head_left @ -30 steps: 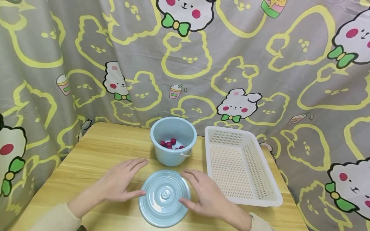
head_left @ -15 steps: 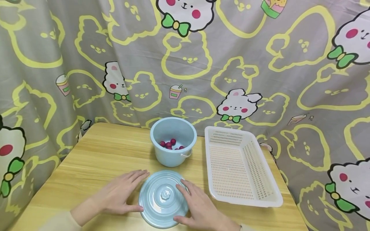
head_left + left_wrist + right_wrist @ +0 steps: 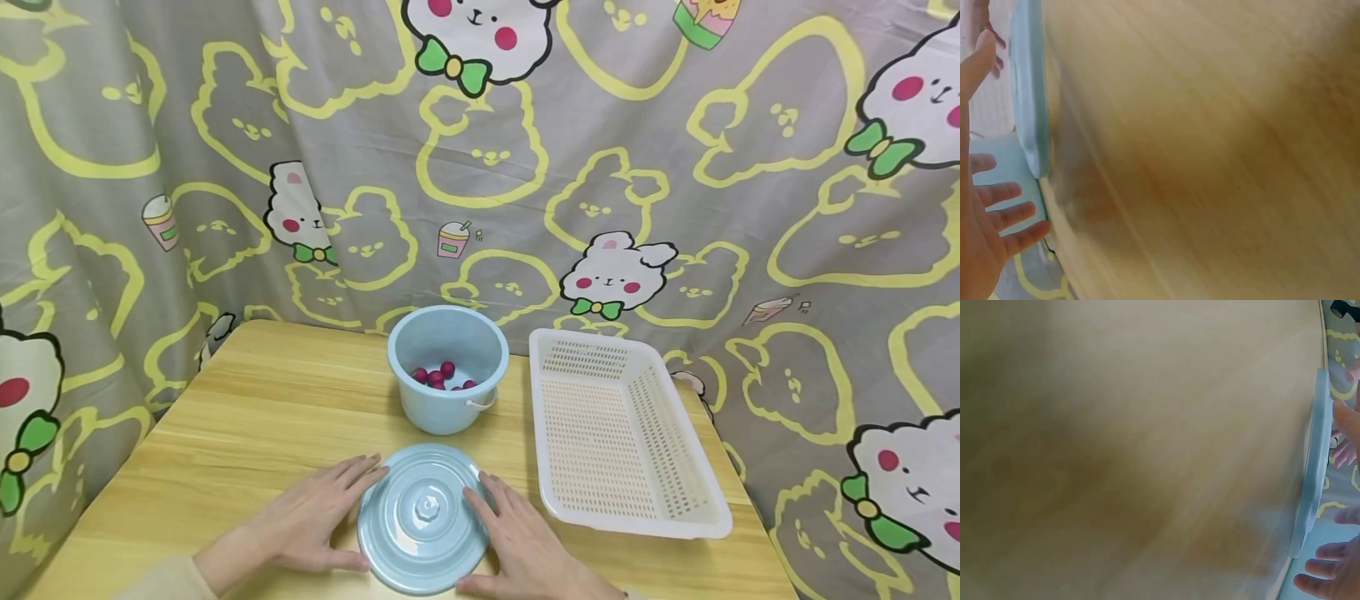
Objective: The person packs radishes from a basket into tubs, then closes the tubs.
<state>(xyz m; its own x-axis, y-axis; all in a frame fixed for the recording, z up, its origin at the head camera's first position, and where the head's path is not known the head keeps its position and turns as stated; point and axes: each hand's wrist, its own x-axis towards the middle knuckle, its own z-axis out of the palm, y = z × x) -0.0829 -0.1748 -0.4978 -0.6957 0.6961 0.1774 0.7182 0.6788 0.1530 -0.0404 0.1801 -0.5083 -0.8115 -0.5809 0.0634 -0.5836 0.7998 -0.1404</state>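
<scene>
A light blue round lid [image 3: 422, 517] lies flat on the wooden table [image 3: 247, 417] near its front edge. My left hand [image 3: 315, 510] rests beside the lid's left rim, fingers straight and touching its edge. On the right side, my right hand [image 3: 517, 537] lies with straight fingers against the lid's rim. Behind the lid stands a light blue bucket [image 3: 448, 379] with several dark red balls [image 3: 442, 375] in its bottom. The left wrist view shows the lid [image 3: 1027, 94] edge-on and my left hand's fingers [image 3: 1004, 212]; the right wrist view shows the lid [image 3: 1313, 469] and my right hand's fingertips [image 3: 1325, 575].
A white perforated plastic basket [image 3: 622, 429] sits to the right of the bucket, holding nothing. A grey curtain [image 3: 675, 167] with cartoon rabbits hangs close behind and around the table. The table's left half [image 3: 225, 433] is bare wood.
Both hands have slid back toward me and lowered onto the table along the lid's sides. The lid, bucket and basket have stayed put.
</scene>
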